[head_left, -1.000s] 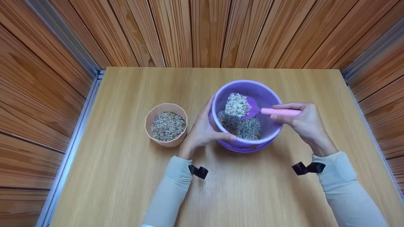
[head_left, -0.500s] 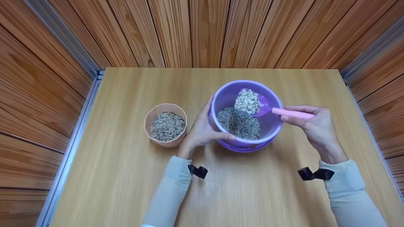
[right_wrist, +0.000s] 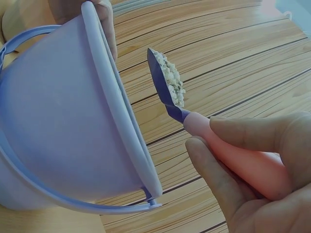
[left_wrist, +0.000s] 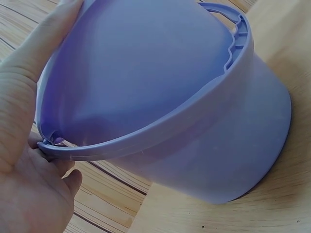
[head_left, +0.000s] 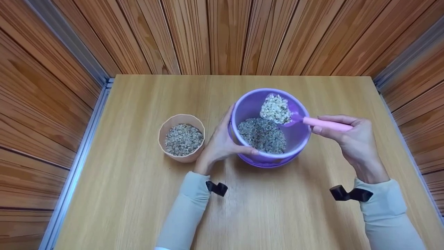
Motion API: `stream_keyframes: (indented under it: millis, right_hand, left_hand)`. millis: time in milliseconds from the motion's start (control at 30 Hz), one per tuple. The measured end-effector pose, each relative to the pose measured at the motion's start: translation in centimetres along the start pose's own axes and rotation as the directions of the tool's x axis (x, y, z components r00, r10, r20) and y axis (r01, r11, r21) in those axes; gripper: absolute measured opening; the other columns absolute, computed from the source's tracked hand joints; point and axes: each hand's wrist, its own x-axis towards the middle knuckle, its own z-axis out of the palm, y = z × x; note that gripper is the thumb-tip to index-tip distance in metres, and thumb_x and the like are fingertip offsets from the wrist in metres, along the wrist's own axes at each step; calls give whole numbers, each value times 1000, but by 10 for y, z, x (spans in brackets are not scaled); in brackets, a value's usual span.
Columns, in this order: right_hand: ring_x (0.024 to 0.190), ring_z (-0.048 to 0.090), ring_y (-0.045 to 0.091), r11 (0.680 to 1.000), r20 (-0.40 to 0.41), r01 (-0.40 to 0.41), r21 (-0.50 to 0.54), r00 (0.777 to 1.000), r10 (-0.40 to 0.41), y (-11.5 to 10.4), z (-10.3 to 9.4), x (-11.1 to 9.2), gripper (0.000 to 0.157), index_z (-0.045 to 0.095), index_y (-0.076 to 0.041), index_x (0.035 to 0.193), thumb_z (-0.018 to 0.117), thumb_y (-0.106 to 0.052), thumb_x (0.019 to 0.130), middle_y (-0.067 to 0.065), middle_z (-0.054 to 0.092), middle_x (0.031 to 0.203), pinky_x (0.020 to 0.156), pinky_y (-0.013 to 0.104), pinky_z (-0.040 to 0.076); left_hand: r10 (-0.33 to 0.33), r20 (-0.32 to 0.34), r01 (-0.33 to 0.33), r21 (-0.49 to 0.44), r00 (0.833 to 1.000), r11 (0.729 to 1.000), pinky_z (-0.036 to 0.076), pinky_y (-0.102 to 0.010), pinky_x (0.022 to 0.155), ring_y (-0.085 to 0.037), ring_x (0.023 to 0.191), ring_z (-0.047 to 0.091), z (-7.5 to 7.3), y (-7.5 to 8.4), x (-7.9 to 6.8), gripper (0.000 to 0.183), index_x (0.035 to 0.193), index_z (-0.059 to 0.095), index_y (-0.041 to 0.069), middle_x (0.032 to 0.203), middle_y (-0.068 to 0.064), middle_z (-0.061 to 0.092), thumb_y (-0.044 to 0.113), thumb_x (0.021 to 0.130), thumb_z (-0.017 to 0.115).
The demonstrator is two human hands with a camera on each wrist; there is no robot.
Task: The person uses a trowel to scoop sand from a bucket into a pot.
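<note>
A purple bucket (head_left: pixel 296 137) stands on the table with small grey gravel (head_left: pixel 262 139) in its bottom. My left hand (head_left: pixel 222 142) grips its left side, thumb over the rim and fingers round the outside. In my right hand (head_left: pixel 359 144), thumb and fingers pinch the pink handle of a small shovel (head_left: pixel 327 124). Pale gravel (head_left: pixel 275 109) is heaped on its purple blade, which is over the bucket's opening in the head view. The right wrist view shows the blade above the rim, pale gravel (right_wrist: pixel 170 80) lying on its upper face.
Left of the bucket stands a peach, many-sided bowl (head_left: pixel 184 159) holding grey gravel, close to my left wrist. The bucket's handle (right_wrist: pixel 73 206) hangs down its outside. Wood-plank walls (head_left: pixel 225 38) rise behind the table (head_left: pixel 263 208) and at both sides.
My right hand has moved to the right with the loaded shovel, carrying the blade from the bucket's left part toward its upper middle. The left hand and bucket have hardly moved.
</note>
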Motion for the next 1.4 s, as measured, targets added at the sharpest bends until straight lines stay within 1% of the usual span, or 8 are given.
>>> stream_keyframes:
  millis: [333,467,700,933,1033,1167,1300,1400]
  right_hand:
    - [82,76,19,1000,0,-2,24,1000,2,-3,0,1,33,74,11,106,85,11,74,13,77,89,73,25,61]
    - [81,76,20,999,-3,11,33,1000,-11,-3,1,1,31,76,10,104,84,12,74,14,77,88,73,25,61]
    - [82,76,20,1000,1,1,23,1000,-1,-3,-1,1,33,74,12,106,84,11,75,14,77,90,74,25,61]
    - [81,76,20,999,1,-14,32,1000,14,-5,1,1,32,74,12,106,84,11,75,14,77,89,74,26,61]
    - [81,76,20,999,3,-8,35,1000,8,-5,1,1,32,73,13,106,84,12,75,14,77,89,74,26,61]
    - [82,75,20,999,4,-5,33,1000,4,-5,1,-1,33,73,13,106,84,11,75,14,77,90,75,26,61]
    - [82,76,20,999,3,-4,37,1000,4,-4,0,-1,34,73,13,107,85,10,75,14,77,89,75,25,61]
    - [83,76,21,999,6,4,38,1000,-5,-3,0,0,34,73,12,107,85,9,75,15,77,89,76,25,61]
  left_hand:
    - [7,-59,-3,63,998,998,15,-50,123,-21,153,15,-14,8,-10,146,164,10,31,169,1,15,47,52,101]
    - [75,-109,-66,85,991,994,17,-46,123,-16,152,18,-26,9,-16,137,164,15,24,168,1,20,45,59,99]
    - [243,-233,-227,93,942,970,30,-38,120,-20,147,34,-52,8,-30,111,159,26,2,161,-12,36,25,73,93]
    - [321,-322,-242,262,891,934,25,-42,122,-27,147,34,-90,6,-47,116,157,30,-1,159,-13,37,29,67,97]
    - [261,-339,-162,292,904,943,22,-45,123,-26,148,30,-107,0,-57,124,159,27,5,162,-10,33,35,62,99]
    - [34,-339,61,267,940,962,19,-52,123,-23,153,18,-124,-11,-73,133,163,17,23,167,-2,20,43,60,99]
    - [-174,-331,255,220,928,942,17,-61,121,-27,154,10,-131,-27,-85,134,164,8,34,169,3,9,43,64,97]
    - [-249,-328,316,170,911,933,17,-61,121,-28,155,9,-129,-40,-90,135,164,7,32,170,4,7,38,65,97]
